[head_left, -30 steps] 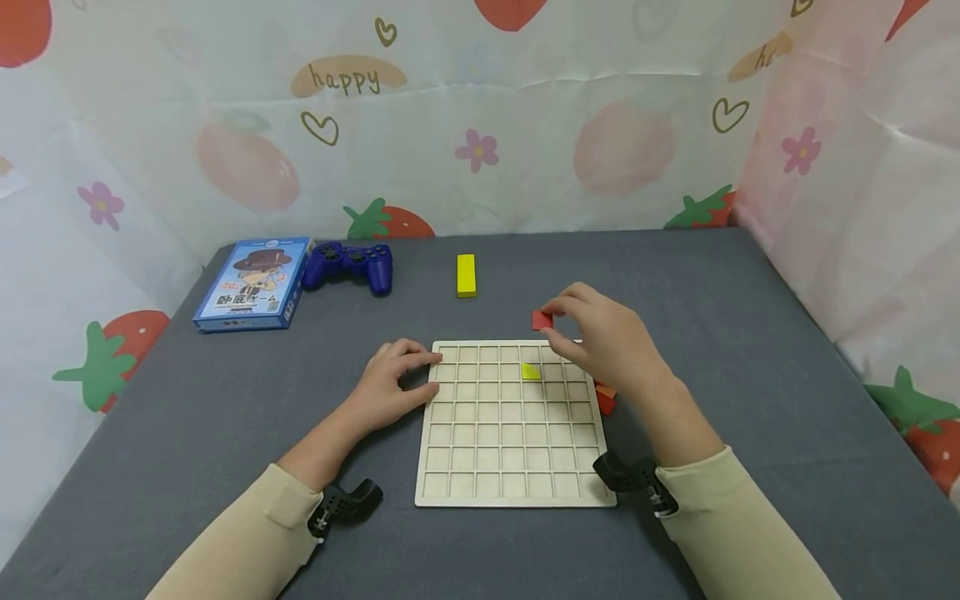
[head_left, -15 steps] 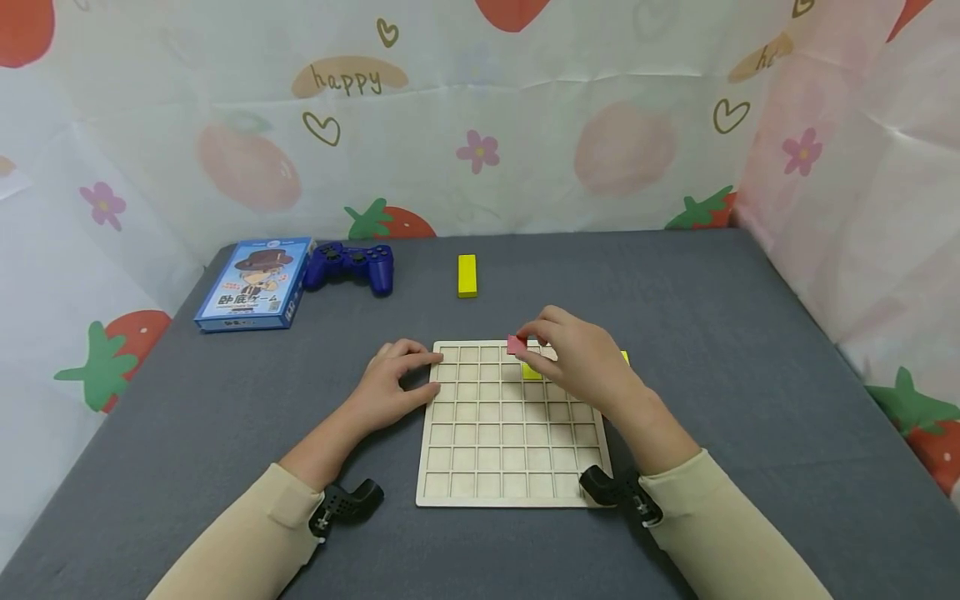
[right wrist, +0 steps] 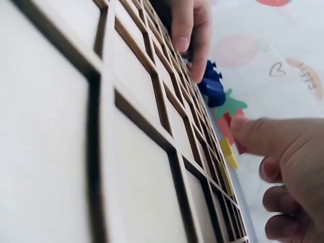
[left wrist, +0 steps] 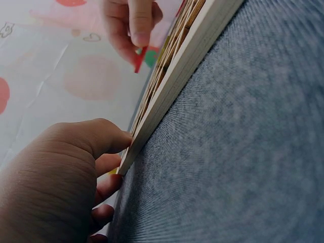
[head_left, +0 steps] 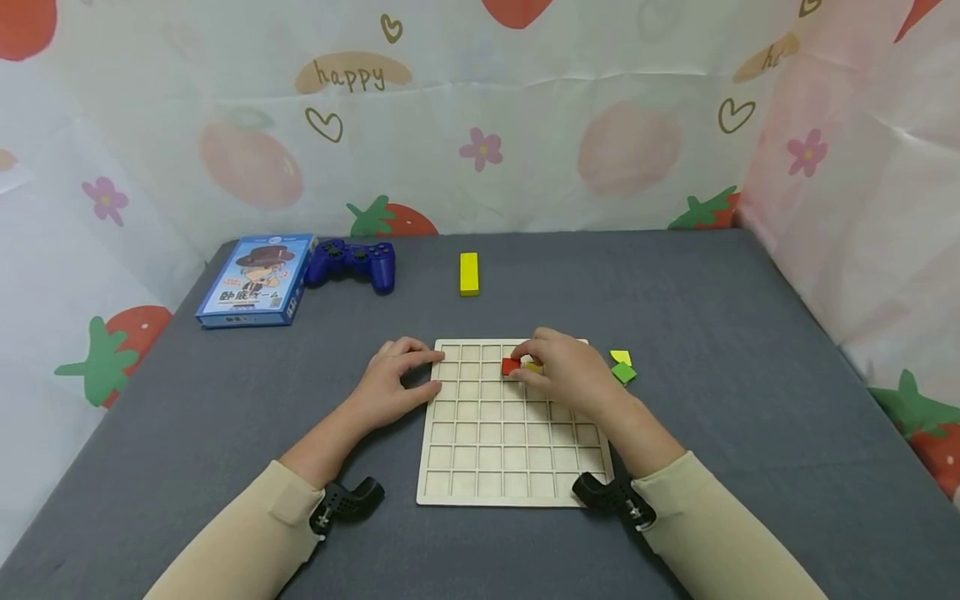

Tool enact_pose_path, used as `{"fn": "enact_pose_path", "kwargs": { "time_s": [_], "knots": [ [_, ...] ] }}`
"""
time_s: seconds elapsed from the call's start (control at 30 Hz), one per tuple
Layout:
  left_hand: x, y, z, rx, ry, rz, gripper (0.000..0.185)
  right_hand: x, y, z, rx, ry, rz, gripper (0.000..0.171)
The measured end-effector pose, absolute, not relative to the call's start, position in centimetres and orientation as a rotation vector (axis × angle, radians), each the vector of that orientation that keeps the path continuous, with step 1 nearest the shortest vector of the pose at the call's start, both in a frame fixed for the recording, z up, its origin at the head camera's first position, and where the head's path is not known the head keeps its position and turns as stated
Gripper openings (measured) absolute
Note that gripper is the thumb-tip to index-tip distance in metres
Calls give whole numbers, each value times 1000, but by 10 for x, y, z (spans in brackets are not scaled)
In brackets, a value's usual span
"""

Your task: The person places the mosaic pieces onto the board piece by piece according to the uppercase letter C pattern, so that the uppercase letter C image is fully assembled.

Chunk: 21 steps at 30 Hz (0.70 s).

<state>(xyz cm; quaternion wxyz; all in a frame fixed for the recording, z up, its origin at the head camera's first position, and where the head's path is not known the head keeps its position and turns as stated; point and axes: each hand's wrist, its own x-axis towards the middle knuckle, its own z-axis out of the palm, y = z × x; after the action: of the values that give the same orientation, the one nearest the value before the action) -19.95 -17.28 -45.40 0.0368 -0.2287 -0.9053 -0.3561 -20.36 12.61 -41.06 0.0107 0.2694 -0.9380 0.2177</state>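
The grey bench (head_left: 750, 350) carries a wooden grid board (head_left: 510, 467). The left hand (head_left: 393, 383) rests with relaxed, released fingers against the left edge of the board. The right hand (head_left: 570, 379) pinches a small red block (head_left: 511, 366) in its grip, low over the second row of the board, just beside a yellow piece (head_left: 534, 367).

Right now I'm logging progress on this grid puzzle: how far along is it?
Early. Done: one yellow piece lies in the wooden grid board. In hand: the right hand pinches a red piece at the cell beside it; the left hand holds the board's edge. Left: nearly all cells empty; the yellow block and green piece wait outside.
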Motion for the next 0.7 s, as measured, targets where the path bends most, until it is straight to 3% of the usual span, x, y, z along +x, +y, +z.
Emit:
{"fn": "enact_pose_path", "kwargs": {
  "time_s": [0.7],
  "knots": [
    [-199, -172, -453, -705, -2779, -1092, 44, -204, 125, -423, 746, -2956, 731, 31]
  ]
}}
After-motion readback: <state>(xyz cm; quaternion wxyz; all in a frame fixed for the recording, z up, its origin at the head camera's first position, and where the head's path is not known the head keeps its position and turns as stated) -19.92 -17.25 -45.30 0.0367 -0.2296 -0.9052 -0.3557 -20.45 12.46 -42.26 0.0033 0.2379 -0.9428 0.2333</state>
